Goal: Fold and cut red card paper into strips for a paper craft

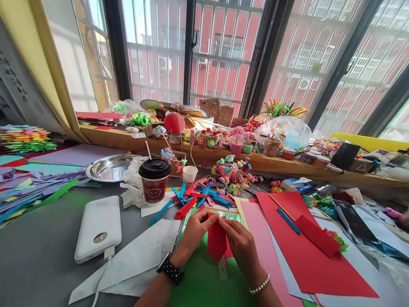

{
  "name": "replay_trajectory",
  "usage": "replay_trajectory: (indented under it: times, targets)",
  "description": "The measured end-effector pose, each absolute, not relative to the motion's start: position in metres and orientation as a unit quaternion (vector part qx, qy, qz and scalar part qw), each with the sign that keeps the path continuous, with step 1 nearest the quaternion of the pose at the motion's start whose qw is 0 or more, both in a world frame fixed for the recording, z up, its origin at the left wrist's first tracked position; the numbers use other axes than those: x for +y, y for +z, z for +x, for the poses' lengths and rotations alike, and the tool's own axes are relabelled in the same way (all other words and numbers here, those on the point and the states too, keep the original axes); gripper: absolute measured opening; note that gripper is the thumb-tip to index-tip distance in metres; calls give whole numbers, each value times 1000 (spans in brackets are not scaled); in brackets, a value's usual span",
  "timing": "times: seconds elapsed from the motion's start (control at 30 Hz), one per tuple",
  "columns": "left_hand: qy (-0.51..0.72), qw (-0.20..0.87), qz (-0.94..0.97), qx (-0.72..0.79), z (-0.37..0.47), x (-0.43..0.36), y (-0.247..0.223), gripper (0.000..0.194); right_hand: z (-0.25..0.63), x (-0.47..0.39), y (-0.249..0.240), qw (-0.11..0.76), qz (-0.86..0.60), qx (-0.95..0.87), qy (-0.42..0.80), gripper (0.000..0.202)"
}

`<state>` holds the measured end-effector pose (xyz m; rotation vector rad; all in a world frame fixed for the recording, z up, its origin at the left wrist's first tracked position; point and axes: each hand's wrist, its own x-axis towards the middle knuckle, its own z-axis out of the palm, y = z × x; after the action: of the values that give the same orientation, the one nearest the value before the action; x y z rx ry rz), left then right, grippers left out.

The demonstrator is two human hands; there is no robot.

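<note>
Well off to the left of the left hand, a spread of coloured paper strips, purple and blue uppermost. Nearer that hand, a white power bank with a cable plugged in, then a folded white sheet just beside the wrist. Beyond the same hand, a lidded cup and, straight ahead of the fingertips, a loose pile of blue and red folded strips: by the look of it, a fair number of pieces already done. Between both hands, above a green sheet, the folded red paper, pinched near its top by the thumb and finger of the left hand and by the closed fingertips of the right hand. Seemingly midway: creased, with a point at the lower end, yet neither pressed flat nor laid down. Impossible to tell the final shape from this angle. To the right of the right hand, a pink sheet, then a large red sheet bearing a thin stick, a narrow blue strip and a plain red strip, apparently uncreased, so presumably part of the work left.
</note>
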<state>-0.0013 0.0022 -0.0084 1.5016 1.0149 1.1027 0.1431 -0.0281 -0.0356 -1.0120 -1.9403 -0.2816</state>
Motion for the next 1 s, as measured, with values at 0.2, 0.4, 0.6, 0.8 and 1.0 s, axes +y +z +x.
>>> replay_trajectory:
  times: [0.2,0.4,0.6,0.8,1.0]
  targets:
    - [457,541,570,416,-2,3,-4,27,143,-28,-32,489,-405,-773,-9,35]
    - [454,534,580,415,-3,3,-4,27,136,-36,-15,522,-473,-679,206,22]
    - [427,532,599,419,-2,0,-3,27,139,-32,-13,509,-524,-566,382,28]
    - [384,564,602,415,-1,1,-2,27,141,-30,-17,507,-520,-508,464,30]
    - [368,607,586,390,-3,5,-6,29,144,-30,-16,509,-517,-498,475,32]
